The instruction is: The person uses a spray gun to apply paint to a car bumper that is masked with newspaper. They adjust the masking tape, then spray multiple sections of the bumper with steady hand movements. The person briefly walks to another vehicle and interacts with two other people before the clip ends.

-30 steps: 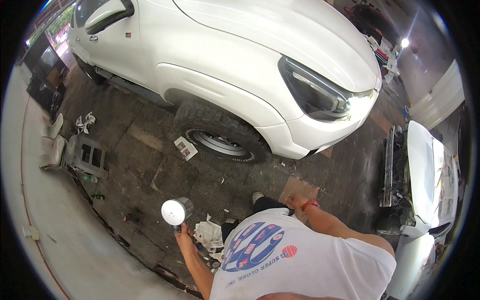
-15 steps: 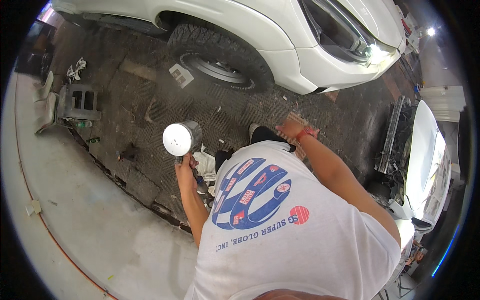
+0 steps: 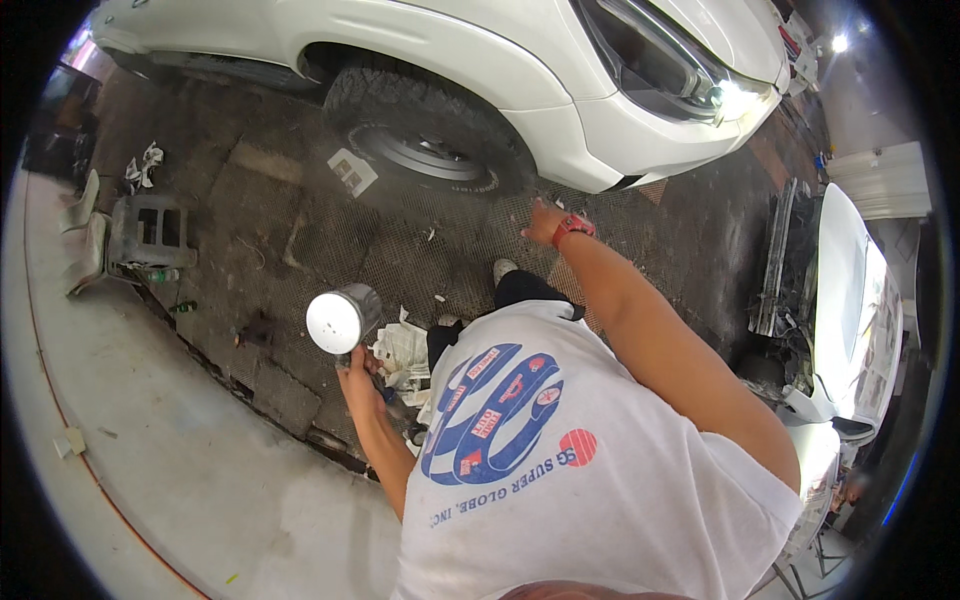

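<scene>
My left hand (image 3: 362,378) is closed round the lower part of what looks like a paint spray gun. Its round metal cup (image 3: 362,304), with a pale lid on top, stands above the fist and hides most of the gun body. Out ahead, my right hand (image 3: 545,222) is empty with its fingers apart, and a red watch (image 3: 574,229) is on that wrist. Nearest to it is the front wheel (image 3: 425,130) of a white car (image 3: 545,70); I cannot make out any contact between them.
Crumpled paper (image 3: 400,350) lies on the dark floor beside my legs. Grey plastic stools (image 3: 150,235) stand at the left, by a pale low surface (image 3: 230,480). A white car panel (image 3: 850,300) and dark metal parts (image 3: 775,265) are at the right. A paper sheet (image 3: 352,173) lies by the wheel.
My right hand has moved forward and a little left, closer to the car's wheel. My left hand and the spray gun have shifted left and nearer to me.
</scene>
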